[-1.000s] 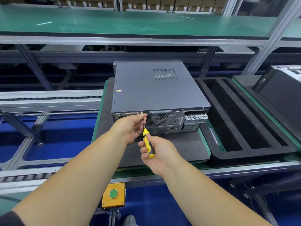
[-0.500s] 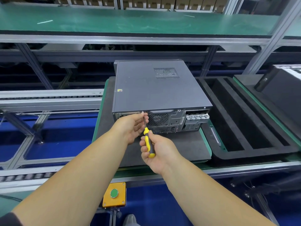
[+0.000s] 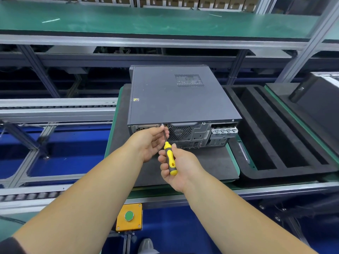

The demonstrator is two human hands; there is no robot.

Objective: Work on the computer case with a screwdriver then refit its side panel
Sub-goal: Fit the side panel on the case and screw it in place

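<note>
A dark grey computer case [image 3: 176, 99] lies flat on a black mat [image 3: 211, 162], its rear ports facing me and its side panel [image 3: 183, 94] on top. My right hand [image 3: 180, 169] grips the yellow and grey handle of a screwdriver [image 3: 169, 158]. The shaft points up to a screw at the top edge of the case's rear, left of the fan grille. My left hand [image 3: 150, 142] pinches the shaft near its tip, fingers against the rear of the case.
A black foam tray [image 3: 275, 136] with long slots lies right of the mat. Another dark case [image 3: 322, 105] stands at the far right. Roller conveyor rails [image 3: 55, 110] run at left. A yellow box with a green button [image 3: 129, 216] hangs under the bench edge. A green shelf [image 3: 146, 21] spans the back.
Both hands and the screwdriver stay at the same screw; only the view has shifted slightly.
</note>
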